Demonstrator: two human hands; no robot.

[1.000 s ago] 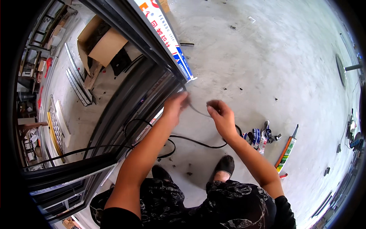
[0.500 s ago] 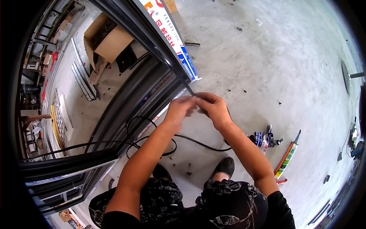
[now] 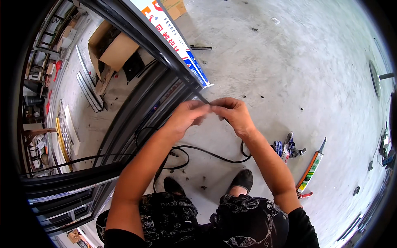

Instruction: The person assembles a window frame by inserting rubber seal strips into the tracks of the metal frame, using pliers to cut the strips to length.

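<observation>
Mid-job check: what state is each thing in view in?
Right hand: pinching the dark strip
Left hand: fingertips meeting the right's; blurred, its grip unclear
Dark strip: slanting from the frame corner to the fingertips
Frame: printed film covering one side
Black cord: loosely looped, on floor
Cardboard box: open
Sealant cartridge: lying down, nozzle fitted

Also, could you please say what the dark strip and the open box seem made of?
Dark strip: perhaps rubber or soft plastic, dull; what seems its slack curls in loose loops. Open box: apparently cardboard, matte brown, judging by its flat panel and thin edges.
</observation>
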